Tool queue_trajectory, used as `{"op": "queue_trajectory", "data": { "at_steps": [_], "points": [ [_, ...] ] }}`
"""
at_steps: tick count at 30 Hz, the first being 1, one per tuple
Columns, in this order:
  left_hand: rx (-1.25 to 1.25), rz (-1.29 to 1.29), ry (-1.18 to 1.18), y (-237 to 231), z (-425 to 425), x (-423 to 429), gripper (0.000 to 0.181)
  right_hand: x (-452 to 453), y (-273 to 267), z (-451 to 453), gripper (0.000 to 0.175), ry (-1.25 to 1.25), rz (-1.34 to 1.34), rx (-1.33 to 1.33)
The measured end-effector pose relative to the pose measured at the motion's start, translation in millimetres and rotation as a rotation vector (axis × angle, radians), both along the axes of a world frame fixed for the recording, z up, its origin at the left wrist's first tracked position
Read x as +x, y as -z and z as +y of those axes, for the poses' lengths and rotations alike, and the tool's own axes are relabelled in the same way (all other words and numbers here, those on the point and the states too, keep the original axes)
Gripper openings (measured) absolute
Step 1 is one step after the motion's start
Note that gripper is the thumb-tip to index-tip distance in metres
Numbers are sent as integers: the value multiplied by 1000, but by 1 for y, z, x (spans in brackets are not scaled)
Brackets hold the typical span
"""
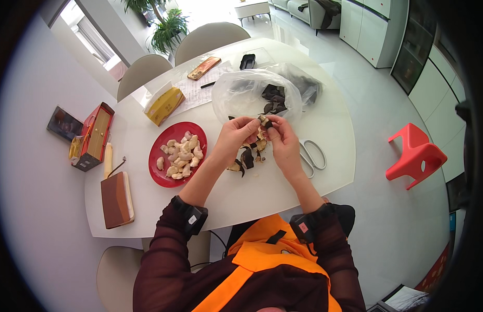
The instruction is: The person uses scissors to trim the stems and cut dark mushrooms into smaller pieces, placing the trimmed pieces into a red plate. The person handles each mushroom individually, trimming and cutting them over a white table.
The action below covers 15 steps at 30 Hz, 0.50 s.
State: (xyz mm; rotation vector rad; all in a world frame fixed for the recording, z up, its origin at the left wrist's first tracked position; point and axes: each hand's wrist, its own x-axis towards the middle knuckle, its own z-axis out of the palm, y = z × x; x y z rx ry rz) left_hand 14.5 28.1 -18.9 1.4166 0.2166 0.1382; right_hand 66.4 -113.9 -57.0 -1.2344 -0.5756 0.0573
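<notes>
Between the fingertips of both hands is a partly peeled water caltrop, with pale flesh and some dark shell on it. My left hand pinches it from the left, and my right hand grips it from the right. Beneath them, dark shell pieces and pale scraps lie on the white table. Just beyond the hands stands an open clear plastic bag with black water caltrops inside. Peeled pale kernels are heaped on a red plate to the left.
Grey-handled scissors rest beside my right hand. A yellow tissue pack, printed sheets, a pen and a phone lie farther back. At the left are a brown notebook and a red box. A red stool stands on the floor.
</notes>
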Motion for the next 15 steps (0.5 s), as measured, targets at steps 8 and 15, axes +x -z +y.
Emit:
{"op": "queue_trajectory", "data": {
  "at_steps": [8, 15],
  "points": [
    [-91, -10, 51, 1, 2, -1, 20, -4, -3, -3, 18, 144, -227, -125],
    [-115, 12, 43, 5, 4, 0, 14, -2, 5, 3, 17, 41, -35, 0]
  ]
}}
